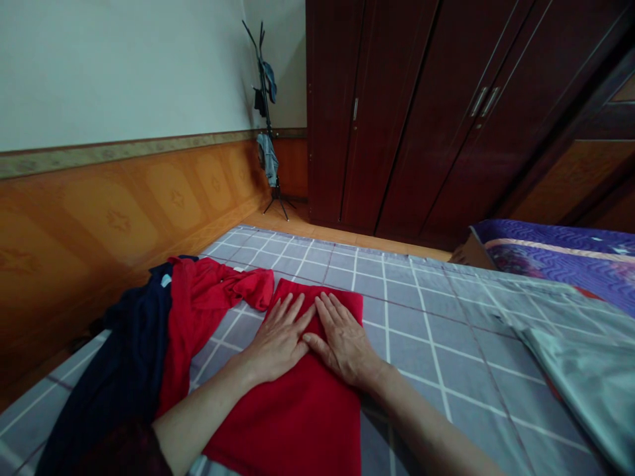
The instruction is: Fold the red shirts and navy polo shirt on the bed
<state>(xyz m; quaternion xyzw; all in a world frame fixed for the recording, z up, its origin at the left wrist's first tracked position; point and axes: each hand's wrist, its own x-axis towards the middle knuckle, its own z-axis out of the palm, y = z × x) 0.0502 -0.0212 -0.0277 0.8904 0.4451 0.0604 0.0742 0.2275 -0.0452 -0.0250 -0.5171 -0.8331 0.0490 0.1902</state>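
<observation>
A red garment (317, 416), folded into a long flat strip, lies on the grey checked bedsheet (411, 330). My left hand (280, 334) rests flat on its upper part, fingers stretched out. Beside it my right hand (342, 340) presses flat on the same cloth, fingers extended and thumb touching or close to the left thumb. Neither hand grips anything. To the left, a second red garment (208, 291) lies loose and rumpled. A dark navy garment (129, 350) is heaped against it at the bed's left side. The lower end of the folded cloth runs out of view.
A shiny grey-green cloth (590, 377) lies on the bed at right. Beyond it is a purple patterned quilt (560, 258). A coat rack (268, 112) with a cap and clothes stands in the corner, next to a dark red wardrobe (397, 119). The orange-panelled wall (149, 205) borders the left.
</observation>
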